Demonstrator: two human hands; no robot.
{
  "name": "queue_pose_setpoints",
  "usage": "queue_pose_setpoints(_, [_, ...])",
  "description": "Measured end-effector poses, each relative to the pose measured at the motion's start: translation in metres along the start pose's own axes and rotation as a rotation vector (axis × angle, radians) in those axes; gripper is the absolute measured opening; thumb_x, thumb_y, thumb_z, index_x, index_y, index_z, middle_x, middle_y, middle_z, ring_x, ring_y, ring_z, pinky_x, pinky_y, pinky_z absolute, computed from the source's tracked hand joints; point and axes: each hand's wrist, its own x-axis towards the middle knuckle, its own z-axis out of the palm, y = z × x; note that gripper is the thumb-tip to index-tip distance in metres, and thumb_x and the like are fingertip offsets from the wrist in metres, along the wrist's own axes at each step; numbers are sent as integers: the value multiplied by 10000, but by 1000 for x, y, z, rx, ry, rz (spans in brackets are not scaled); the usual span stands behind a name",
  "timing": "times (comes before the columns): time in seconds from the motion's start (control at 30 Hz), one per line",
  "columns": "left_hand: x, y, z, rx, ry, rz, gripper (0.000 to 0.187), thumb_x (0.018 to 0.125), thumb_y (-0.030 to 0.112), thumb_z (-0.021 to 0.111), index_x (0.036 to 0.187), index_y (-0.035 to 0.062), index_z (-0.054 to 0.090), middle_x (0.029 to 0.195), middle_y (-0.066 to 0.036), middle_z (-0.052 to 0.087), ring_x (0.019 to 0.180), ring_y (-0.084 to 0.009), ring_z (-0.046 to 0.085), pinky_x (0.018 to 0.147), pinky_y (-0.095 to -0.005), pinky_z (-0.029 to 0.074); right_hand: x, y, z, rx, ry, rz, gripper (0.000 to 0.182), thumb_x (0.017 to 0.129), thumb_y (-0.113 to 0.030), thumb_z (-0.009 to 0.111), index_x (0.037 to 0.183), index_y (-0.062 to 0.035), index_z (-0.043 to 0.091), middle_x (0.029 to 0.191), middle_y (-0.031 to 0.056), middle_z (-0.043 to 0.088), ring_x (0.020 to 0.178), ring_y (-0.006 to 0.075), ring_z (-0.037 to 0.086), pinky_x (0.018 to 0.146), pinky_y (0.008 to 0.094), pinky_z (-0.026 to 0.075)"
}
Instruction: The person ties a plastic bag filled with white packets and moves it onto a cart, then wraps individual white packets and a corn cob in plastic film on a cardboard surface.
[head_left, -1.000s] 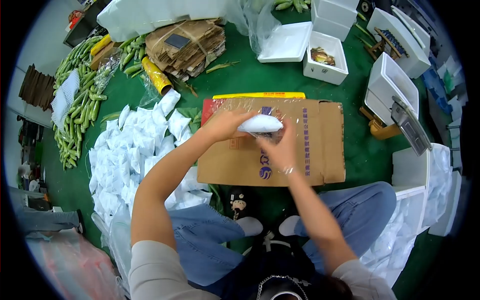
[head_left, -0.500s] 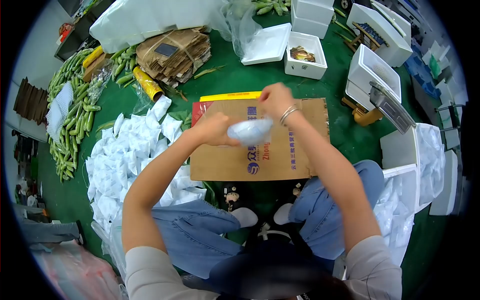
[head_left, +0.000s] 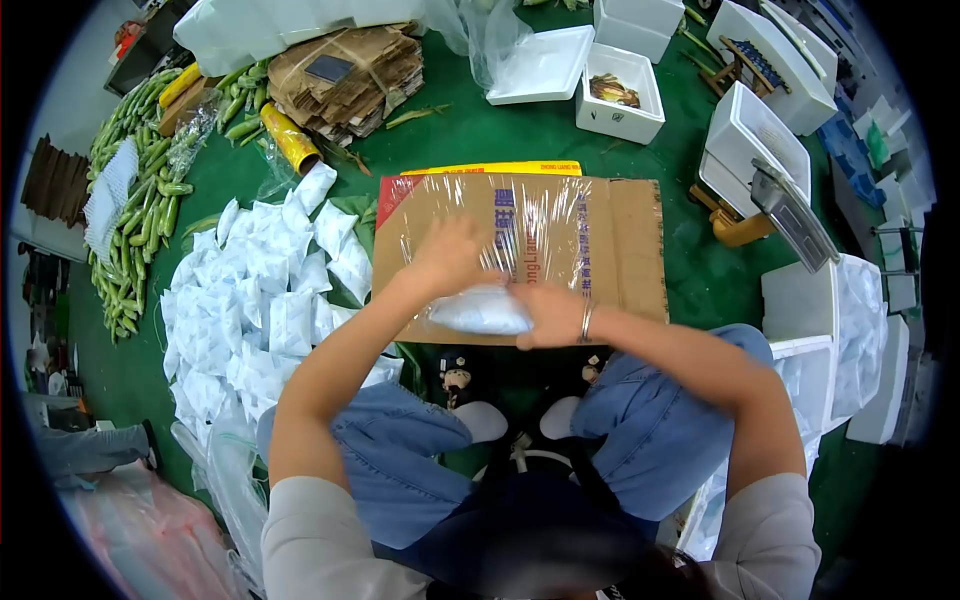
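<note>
A white pouch is held between the left hand and the right hand, fingers closed around its ends, at the near edge of a cardboard sheet covered with clear film. A pile of white pouches lies to the left.

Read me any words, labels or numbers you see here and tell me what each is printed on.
"Zhonglian": blue Latin letters on the flattened cardboard box, seen through the cling film; only roughly legible.
Blue Chinese characters beside it on the same box: too blurred to read.
Red marks along the yellow film carton: too small to read.
Nothing readable elsewhere.
</note>
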Motion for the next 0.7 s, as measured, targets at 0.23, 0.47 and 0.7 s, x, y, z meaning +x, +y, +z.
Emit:
queue_pose_setpoints(0.23, [-5, 21, 20, 387, 698, 146, 641, 696, 560, 708, 964, -11, 595, 820, -189, 602, 752, -332, 596, 698, -400, 476, 70, 63, -46, 781, -256, -42, 650, 756, -457, 665, 1197, 9, 561, 1141, 110, 605, 1008, 186, 580, 852, 306, 471])
queue_pose_setpoints(0.47, [40, -33, 4, 217, 503, -6, 466, 794, 478, 678, 831, 13, 663, 610, -92, 607, 513, -253, 585, 525, -409, 474, 108, 64, -55, 1190, -222, 230, 488, 953, -374, 502, 1297, -28, 516, 1229, 89, 585, 1135, 151, 543, 1001, 278, 404])
queue_pose_setpoints(0.7, [13, -38, 56, -1245, -316, -361, 596, 907, 510, 526, 1287, 51, 532, 1120, -79, 626, 952, -133, 593, 801, -260, 477, 133, 71, 28, 1524, -115, -306, 427, 972, -192, 468, 1308, 72, 459, 1353, 126, 496, 1231, 232, 483, 1049, 335, 359])
